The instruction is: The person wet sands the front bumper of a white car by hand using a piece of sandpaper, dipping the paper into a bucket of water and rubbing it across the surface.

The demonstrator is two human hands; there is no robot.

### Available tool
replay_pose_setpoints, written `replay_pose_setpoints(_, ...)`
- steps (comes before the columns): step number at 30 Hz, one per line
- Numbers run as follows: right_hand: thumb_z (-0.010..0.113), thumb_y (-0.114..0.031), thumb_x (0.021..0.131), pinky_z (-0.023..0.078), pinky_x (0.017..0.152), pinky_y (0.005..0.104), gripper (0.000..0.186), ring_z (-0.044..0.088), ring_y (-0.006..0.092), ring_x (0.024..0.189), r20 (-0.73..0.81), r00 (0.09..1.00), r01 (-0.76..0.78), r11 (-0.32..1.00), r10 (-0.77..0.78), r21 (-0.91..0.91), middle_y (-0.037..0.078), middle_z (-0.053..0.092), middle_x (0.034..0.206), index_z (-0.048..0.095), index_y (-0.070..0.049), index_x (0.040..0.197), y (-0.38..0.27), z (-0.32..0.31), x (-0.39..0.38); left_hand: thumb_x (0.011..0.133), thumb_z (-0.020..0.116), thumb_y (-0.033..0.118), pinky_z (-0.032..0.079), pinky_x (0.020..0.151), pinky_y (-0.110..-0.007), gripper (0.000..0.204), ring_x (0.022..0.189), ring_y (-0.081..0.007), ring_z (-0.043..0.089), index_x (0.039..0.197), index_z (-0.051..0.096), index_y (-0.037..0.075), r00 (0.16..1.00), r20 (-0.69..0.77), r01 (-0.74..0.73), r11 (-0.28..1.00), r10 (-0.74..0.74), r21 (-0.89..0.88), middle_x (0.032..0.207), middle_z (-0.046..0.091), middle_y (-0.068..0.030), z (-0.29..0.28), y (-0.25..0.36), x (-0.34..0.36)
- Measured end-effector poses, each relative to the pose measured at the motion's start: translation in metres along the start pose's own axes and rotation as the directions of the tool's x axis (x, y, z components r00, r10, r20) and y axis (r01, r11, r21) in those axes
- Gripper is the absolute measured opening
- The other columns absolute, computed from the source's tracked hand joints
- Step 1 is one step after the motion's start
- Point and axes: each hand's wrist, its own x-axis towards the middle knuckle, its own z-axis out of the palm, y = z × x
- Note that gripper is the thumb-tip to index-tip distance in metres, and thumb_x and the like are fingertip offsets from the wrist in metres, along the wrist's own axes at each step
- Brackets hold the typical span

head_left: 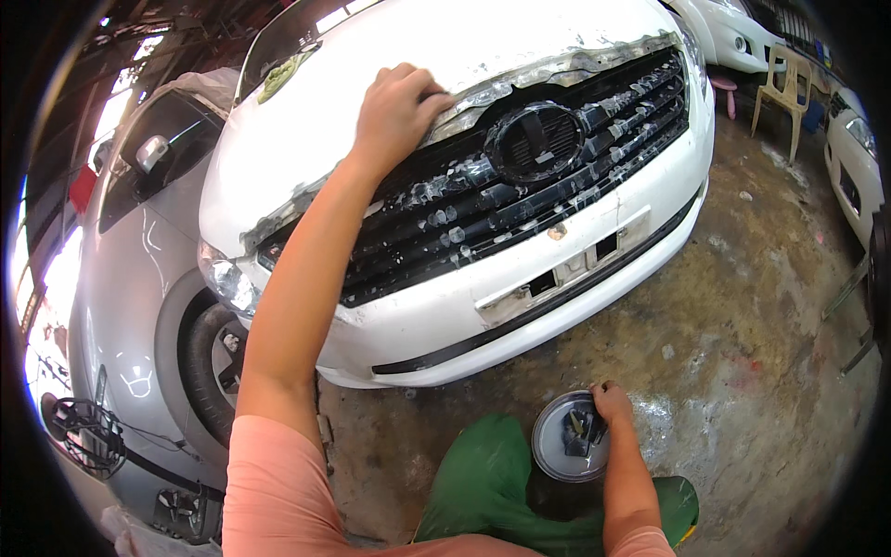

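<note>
My left hand [394, 116] reaches far forward to the front edge of a white car's hood [325, 130], its fingers curled. Whatever lies under those fingers, if anything, is hidden. Just below the hand runs a strip of rough grey and white filler or old paint [557, 67] along the hood's edge. The black grille [455, 200] beneath is spotted with whitish patches and has a round emblem [535, 141]. Low and to the right, my right hand [613, 404] is closed on the rim of a round grey basin [548, 461]. A dark flat piece [580, 434] lies inside the basin.
A silver car [139, 269] stands close on the left. To the right are a beige plastic chair [782, 93], a pink stool [724, 85] and other white cars. A green cloth [280, 79] lies near the windshield. The concrete floor [742, 306] is stained and partly wet.
</note>
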Motion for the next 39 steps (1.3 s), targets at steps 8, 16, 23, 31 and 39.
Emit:
replay_pose_setpoints(8, 0.057, -0.053, 0.09, 0.048, 0.102, 0.0485, 0.062, 0.064, 0.0436, 0.119, -0.063, 0.998, -0.007, 0.999, 0.01, 0.044, 0.026, 0.068, 0.125, 0.068, -0.004, 0.126, 0.008, 0.002, 0.009, 0.086, 0.077, 0.028, 0.047, 0.087, -0.043, 0.025, 0.097, -0.0331, 0.059, 0.09, 0.066, 0.005, 0.995, 0.026, 0.094, 0.995, -0.093, -0.041, 0.096, 0.068, -0.0112, -0.001, -0.006, -0.012)
replay_pose_setpoints(16, 0.058, -0.054, 0.09, 0.049, 0.1, 0.0499, 0.061, 0.064, 0.0442, 0.117, -0.089, 0.996, 0.025, 0.999, -0.022, 0.038, 0.026, 0.069, 0.121, 0.069, -0.003, 0.122, 0.006, 0.01, 0.008, 0.088, 0.076, 0.027, 0.049, 0.088, -0.043, 0.025, 0.099, -0.0332, 0.061, 0.093, 0.068, 0.004, 0.999, -0.012, -0.047, 0.999, 0.047, -0.026, 0.095, 0.068, -0.0137, 0.04, 0.038, 0.054)
replay_pose_setpoints(23, 0.057, -0.052, 0.092, 0.049, 0.102, 0.0502, 0.06, 0.064, 0.0424, 0.118, -0.075, 0.997, 0.006, 0.999, -0.002, 0.054, 0.026, 0.068, 0.124, 0.069, -0.003, 0.124, 0.015, -0.001, 0.007, 0.088, 0.074, 0.03, 0.048, 0.089, -0.043, 0.023, 0.103, -0.0319, 0.061, 0.094, 0.069, 0.008, 0.995, 0.096, 0.027, 0.999, -0.03, 0.035, 0.101, 0.069, -0.0106, 0.015, 0.013, 0.015)
replay_pose_setpoints(31, 0.054, -0.052, 0.093, 0.049, 0.102, 0.0502, 0.06, 0.065, 0.0409, 0.117, -0.071, 0.997, -0.006, 1.0, 0.007, 0.018, 0.026, 0.069, 0.123, 0.069, -0.003, 0.125, -0.005, -0.004, -0.006, 0.086, 0.076, 0.029, 0.047, 0.087, -0.045, 0.023, 0.094, -0.0332, 0.061, 0.089, 0.069, 0.008, 0.987, -0.082, -0.136, 0.99, 0.14, 0.046, 0.094, 0.067, -0.0095, 0.083, 0.054, 0.088)
replay_pose_setpoints(39, 0.057, -0.051, 0.093, 0.049, 0.101, 0.0498, 0.059, 0.066, 0.0407, 0.116, -0.083, 0.997, 0.014, 0.999, -0.01, 0.042, 0.026, 0.069, 0.122, 0.069, -0.003, 0.124, 0.007, -0.006, -0.002, 0.085, 0.076, 0.029, 0.047, 0.085, -0.045, 0.021, 0.094, -0.0328, 0.061, 0.087, 0.07, 0.01, 0.998, 0.018, -0.061, 0.995, 0.06, 0.081, 0.092, 0.067, -0.0078, 0.032, 0.025, 0.035)
